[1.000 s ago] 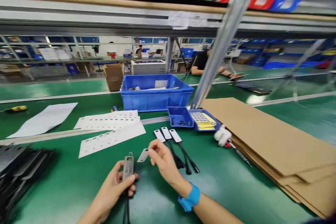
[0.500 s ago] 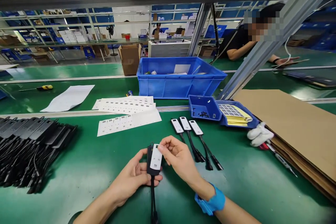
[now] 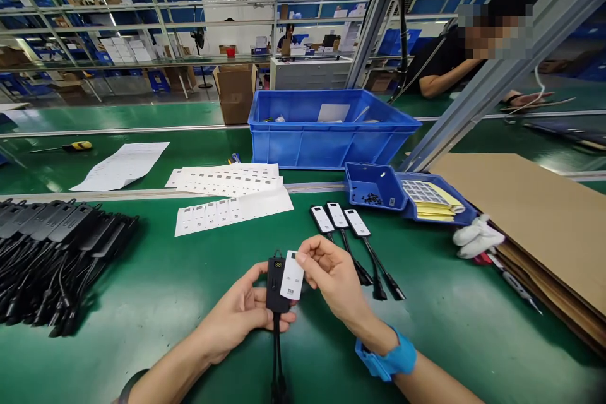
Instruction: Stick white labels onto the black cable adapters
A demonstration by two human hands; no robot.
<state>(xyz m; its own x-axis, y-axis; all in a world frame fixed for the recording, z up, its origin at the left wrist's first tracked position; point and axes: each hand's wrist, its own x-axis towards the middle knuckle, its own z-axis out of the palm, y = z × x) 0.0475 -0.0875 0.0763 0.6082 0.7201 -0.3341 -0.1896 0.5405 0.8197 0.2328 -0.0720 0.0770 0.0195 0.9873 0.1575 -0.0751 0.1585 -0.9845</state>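
1. The black device (image 3: 275,278) is partly covered by the white label (image 3: 292,275); its cables run off the bottom edge.
2. Print on the label is too small to read.
3. The pile of black devices (image 3: 52,252) is cut by the left edge.
4. The cardboard sheets (image 3: 544,221) run past the right edge.
5. Contents of the small blue tray (image 3: 374,186) are too small to identify.

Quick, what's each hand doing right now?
Left hand: closed around the black device, cable hanging below.
Right hand: fingertips pinching the white label against the device's front.
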